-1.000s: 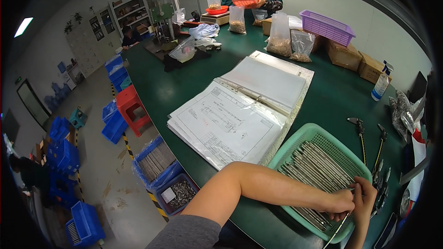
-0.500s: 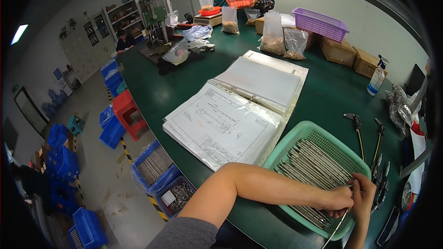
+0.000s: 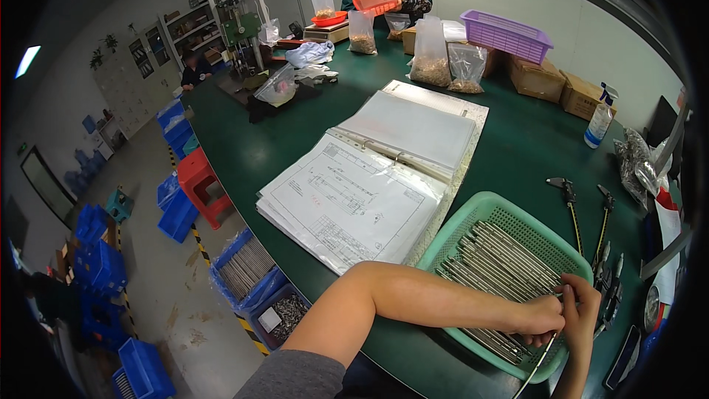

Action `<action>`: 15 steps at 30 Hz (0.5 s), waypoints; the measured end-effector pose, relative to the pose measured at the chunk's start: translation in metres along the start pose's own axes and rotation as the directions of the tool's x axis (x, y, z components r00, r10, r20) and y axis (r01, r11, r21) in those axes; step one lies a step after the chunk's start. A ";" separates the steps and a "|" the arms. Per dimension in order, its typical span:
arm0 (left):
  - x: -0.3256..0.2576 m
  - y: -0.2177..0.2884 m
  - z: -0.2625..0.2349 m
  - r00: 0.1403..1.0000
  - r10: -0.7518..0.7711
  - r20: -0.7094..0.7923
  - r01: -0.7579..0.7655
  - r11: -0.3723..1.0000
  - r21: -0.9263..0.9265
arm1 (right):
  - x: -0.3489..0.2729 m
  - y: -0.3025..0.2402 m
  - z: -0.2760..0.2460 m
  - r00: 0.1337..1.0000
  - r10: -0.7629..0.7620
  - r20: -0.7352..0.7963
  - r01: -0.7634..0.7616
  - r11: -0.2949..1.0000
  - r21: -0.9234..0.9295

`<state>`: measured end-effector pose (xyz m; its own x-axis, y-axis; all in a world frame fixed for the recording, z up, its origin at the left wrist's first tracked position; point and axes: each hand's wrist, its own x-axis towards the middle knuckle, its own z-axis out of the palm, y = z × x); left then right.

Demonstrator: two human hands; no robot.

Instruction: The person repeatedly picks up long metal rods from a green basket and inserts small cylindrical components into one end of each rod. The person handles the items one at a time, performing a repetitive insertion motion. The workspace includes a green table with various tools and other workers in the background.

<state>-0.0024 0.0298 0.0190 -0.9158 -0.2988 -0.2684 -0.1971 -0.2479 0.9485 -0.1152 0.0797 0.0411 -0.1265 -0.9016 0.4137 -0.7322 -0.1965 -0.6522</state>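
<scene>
A light green plastic basket (image 3: 444, 240) stands at the near right of the table, with many slim metal rods (image 3: 509, 255) lying side by side in it. My left forearm reaches across the basket. Over its right side, my left hand (image 3: 545, 316) is closed round the upper end of a single thin rod (image 3: 538, 366), which slants down toward the lower edge. Right beside it, my right hand (image 3: 580, 303) has its fingers bent against the left hand at the same rod end. The fingers partly hide that end.
An open ring binder (image 3: 354, 192) with a drawing lies left of the basket. Calipers (image 3: 569, 210) lie to its right, near a spray bottle (image 3: 599, 122). Bags of small parts (image 3: 430, 59) and a purple basket (image 3: 507, 35) stand farther back. Across the table, a person holds an orange basket (image 3: 377, 1).
My hands keep almost the same pose on the rod. The view has shifted slightly, and the orange basket across the table is tilted more.
</scene>
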 end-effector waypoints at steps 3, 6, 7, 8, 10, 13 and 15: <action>0.002 -0.001 0.000 1.000 0.002 0.005 -0.002 1.000 0.004 | 0.001 -0.005 -0.002 1.000 -0.013 0.003 0.013 1.000 -0.009; -0.001 0.001 0.000 1.000 0.004 -0.003 -0.004 1.000 0.004 | 0.002 -0.003 -0.001 1.000 0.002 0.011 -0.002 1.000 0.020; -0.001 0.001 -0.001 1.000 0.005 -0.004 -0.005 1.000 0.006 | 0.002 -0.003 0.000 1.000 0.010 0.013 -0.010 0.999 0.031; -0.001 0.001 -0.001 1.000 0.005 -0.006 -0.005 1.000 0.009 | 0.002 -0.003 -0.001 1.000 0.000 0.014 0.000 1.000 0.023; -0.001 0.001 -0.001 1.000 0.007 -0.005 -0.007 1.000 0.008 | 0.002 -0.003 -0.001 1.000 -0.022 0.017 0.022 1.000 0.006; -0.001 0.000 0.000 1.000 0.005 0.002 -0.005 1.000 0.006 | 0.003 -0.005 -0.001 0.998 -0.061 0.011 0.061 0.998 -0.016; -0.001 0.000 0.000 1.000 0.001 0.006 -0.001 1.000 0.012 | 0.002 -0.005 -0.001 1.000 -0.004 0.018 0.004 1.000 0.030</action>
<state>-0.0016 0.0298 0.0190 -0.9180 -0.2935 -0.2668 -0.2008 -0.2363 0.9507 -0.1125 0.0787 0.0454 -0.1117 -0.9074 0.4052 -0.7125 -0.2111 -0.6691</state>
